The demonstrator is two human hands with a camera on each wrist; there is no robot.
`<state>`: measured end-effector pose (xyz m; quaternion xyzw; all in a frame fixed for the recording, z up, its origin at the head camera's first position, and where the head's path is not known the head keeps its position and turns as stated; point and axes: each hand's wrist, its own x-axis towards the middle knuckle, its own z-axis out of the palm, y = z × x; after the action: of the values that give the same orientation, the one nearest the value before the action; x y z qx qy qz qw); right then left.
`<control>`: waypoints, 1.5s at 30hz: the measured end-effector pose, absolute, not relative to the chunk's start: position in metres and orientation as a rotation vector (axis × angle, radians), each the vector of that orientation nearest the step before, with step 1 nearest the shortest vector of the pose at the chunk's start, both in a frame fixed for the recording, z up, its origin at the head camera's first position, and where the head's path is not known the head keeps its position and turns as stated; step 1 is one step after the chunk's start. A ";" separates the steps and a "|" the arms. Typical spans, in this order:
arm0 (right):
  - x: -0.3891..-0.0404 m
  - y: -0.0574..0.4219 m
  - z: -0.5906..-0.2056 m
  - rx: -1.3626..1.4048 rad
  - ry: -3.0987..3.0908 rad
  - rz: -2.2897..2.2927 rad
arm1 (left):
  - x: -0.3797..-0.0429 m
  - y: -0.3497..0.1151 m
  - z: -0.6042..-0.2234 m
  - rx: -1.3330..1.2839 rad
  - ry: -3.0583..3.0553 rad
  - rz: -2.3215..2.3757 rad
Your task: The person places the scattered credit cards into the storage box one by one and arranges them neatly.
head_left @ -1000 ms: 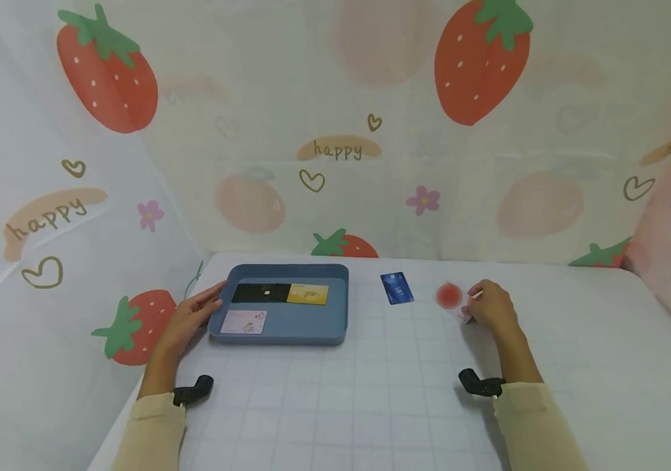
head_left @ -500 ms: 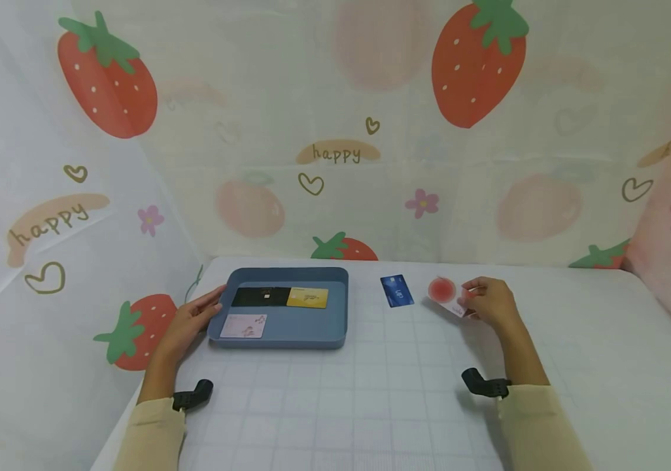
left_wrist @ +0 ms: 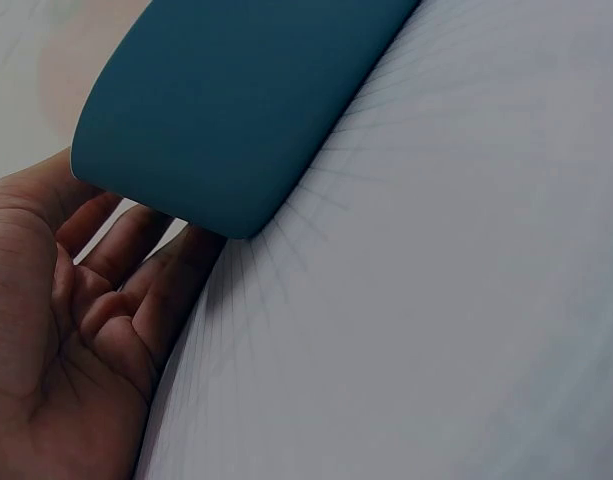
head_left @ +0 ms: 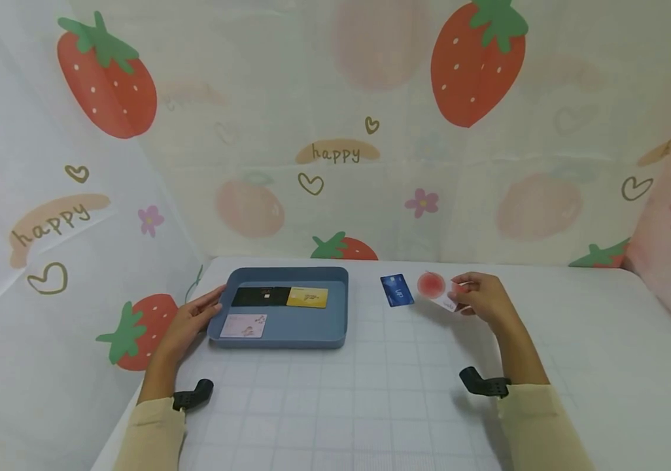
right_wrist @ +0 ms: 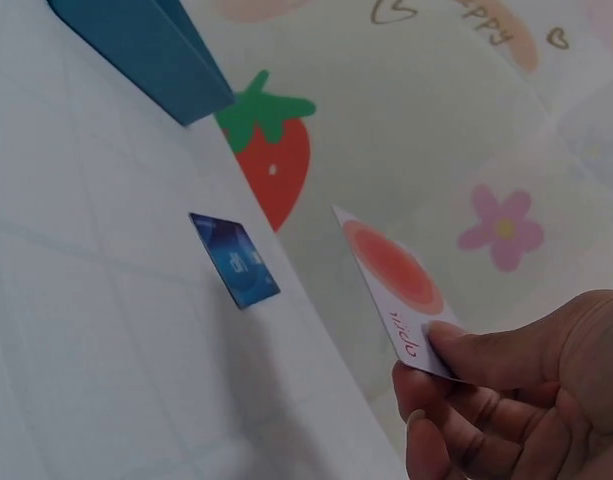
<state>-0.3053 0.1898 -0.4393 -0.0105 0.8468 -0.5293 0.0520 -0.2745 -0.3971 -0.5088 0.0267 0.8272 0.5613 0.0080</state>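
Note:
My right hand (head_left: 482,299) pinches a white card with a red circle (head_left: 431,286) between thumb and fingers, raised over the table; in the right wrist view the card (right_wrist: 396,275) tilts upward. Left of it a blue card (head_left: 397,290) lies on the table. My left hand (head_left: 191,324) holds the left side of a blue-grey tray (head_left: 312,330), thumb over the rim and fingers along the outer wall. In the left wrist view the fingers (left_wrist: 126,245) are partly hidden behind the tray's corner (left_wrist: 216,120).
Inside the tray lie a black card (head_left: 259,296), a yellow card (head_left: 309,297) beside it, and a pale pink card (head_left: 244,326) in the front left corner. The white tablecloth (head_left: 382,392) reaches back to a strawberry-printed curtain (head_left: 477,144).
My right hand has lifted the red-circle card off the table and carried it a little left, toward the blue card. The left hand stays at the tray.

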 end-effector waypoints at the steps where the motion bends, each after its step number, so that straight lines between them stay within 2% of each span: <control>1: -0.305 0.189 -0.438 -0.041 2.580 -1.604 | -0.275 -0.397 -0.508 0.081 2.588 1.752; 9: -0.301 0.175 -0.427 -0.113 2.614 -1.566 | -0.276 -0.394 -0.508 0.080 2.566 1.790; 45: -0.287 0.094 -0.434 -0.295 2.547 -1.574 | -0.271 -0.399 -0.507 0.064 2.617 1.742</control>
<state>-0.2874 0.0941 -0.4336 -0.0978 0.8447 -0.5219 0.0666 -0.2709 -0.3990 -0.5070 0.0204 0.8323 0.5540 -0.0017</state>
